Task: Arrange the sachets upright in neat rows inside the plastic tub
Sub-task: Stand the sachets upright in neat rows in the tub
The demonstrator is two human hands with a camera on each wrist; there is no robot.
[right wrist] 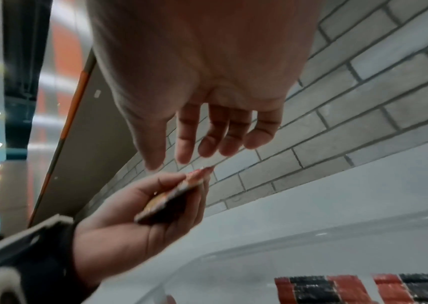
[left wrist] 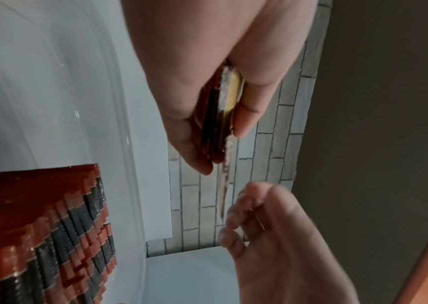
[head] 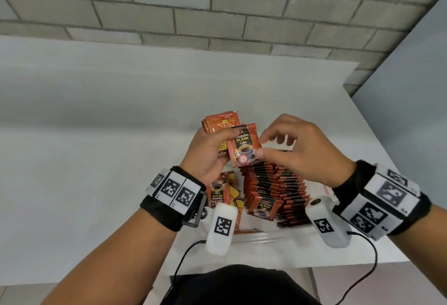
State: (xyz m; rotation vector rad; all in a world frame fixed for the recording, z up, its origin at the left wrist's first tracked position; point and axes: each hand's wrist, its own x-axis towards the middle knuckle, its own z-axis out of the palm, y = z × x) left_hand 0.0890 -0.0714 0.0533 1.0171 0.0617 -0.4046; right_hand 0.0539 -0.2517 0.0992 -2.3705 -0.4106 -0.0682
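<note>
My left hand [head: 210, 149] grips a small stack of orange-and-black coffee sachets [head: 244, 145] above the clear plastic tub [head: 261, 239]; the front sachet faces me. In the left wrist view the stack [left wrist: 220, 115] shows edge-on between thumb and fingers. My right hand [head: 290, 149] hovers right beside it with relaxed fingers, its thumb and forefinger at the front sachet's right edge. In the right wrist view nothing lies between its fingers [right wrist: 184, 144]. Inside the tub, rows of upright sachets [head: 273, 183] fill the middle and right, and a few loose sachets [head: 222, 193] lean at the left.
The tub sits near the front of a white table [head: 96, 159], with a grey brick wall [head: 217, 14] behind. The table's right edge [head: 377, 135] lies close to the tub. Black cables [head: 183, 256] hang from the wrist cameras over the front edge.
</note>
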